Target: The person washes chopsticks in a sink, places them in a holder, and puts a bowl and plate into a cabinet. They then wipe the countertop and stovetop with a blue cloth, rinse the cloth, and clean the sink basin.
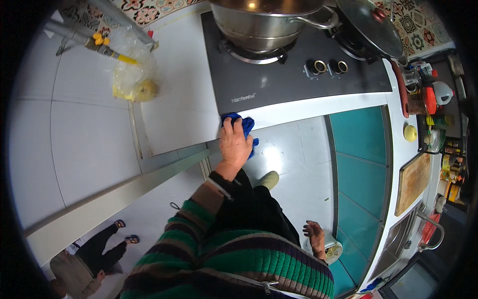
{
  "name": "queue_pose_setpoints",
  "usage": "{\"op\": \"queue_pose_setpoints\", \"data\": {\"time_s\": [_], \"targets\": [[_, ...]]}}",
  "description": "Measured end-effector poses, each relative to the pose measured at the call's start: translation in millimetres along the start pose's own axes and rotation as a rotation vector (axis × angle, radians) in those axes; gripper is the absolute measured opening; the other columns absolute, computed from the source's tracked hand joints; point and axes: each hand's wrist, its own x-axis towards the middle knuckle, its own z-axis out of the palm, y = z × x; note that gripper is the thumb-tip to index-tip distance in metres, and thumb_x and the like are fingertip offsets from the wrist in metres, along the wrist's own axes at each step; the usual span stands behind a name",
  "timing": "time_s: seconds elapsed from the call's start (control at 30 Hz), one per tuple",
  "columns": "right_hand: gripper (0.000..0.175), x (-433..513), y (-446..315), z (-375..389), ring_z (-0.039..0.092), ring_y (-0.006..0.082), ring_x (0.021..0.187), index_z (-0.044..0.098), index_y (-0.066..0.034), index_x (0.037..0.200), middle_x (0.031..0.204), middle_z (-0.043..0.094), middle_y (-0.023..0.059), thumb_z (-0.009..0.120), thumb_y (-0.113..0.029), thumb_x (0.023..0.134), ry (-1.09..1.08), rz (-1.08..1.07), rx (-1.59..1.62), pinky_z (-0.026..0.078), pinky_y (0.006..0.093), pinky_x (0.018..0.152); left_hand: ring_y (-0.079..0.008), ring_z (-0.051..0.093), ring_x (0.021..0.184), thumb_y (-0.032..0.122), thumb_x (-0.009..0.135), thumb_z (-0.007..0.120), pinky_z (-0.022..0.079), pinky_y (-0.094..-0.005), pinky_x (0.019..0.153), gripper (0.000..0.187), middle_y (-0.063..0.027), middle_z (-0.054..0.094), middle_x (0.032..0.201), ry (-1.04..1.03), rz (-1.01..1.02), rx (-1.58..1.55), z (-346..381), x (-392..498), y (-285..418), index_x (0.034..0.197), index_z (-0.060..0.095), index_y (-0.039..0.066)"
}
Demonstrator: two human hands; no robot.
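My left hand (pixel 235 147) presses a crumpled blue cloth (pixel 246 125) onto the white countertop edge, at the near left corner of the black glass gas cooktop (pixel 257 84). Part of the cloth hangs over the edge. Down by my right side, my right hand (pixel 314 233) hangs with its fingers apart and nothing in it. A large stainless steel pot (pixel 257 28) stands on the left burner, its upper part cut off by the frame. The glass lid (pixel 368 22) of a pan leans over the right burner, beside two control knobs (pixel 320 67).
A plastic bag with a yellow fruit (pixel 146 90) lies on the left counter by a gas pipe (pixel 89 43). At right are a pale apple (pixel 410 133), a wooden cutting board (pixel 412 183), a sink (pixel 392 243) and jars. A bin (pixel 333 251) stands below; another person (pixel 89 265) is behind.
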Motion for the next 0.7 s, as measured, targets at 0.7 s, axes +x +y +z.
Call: {"op": "queue_pose_setpoints", "data": {"time_s": [0.7], "targets": [[0.024,-30.4,289.2,-50.3,0.064,0.0232,0.078,0.054,-0.0008,0.113,0.089,0.064,0.0155,0.056,-0.011,0.091,0.110,0.123,0.395,0.055,0.0376,0.068,-0.0201,0.061,0.087,0.016,0.071,0.064,0.048,-0.0315,0.078,0.030,-0.0107,0.066,0.091,-0.801,0.386,-1.023,130.7,27.1,302.6,0.099,0.065,0.005]]}}
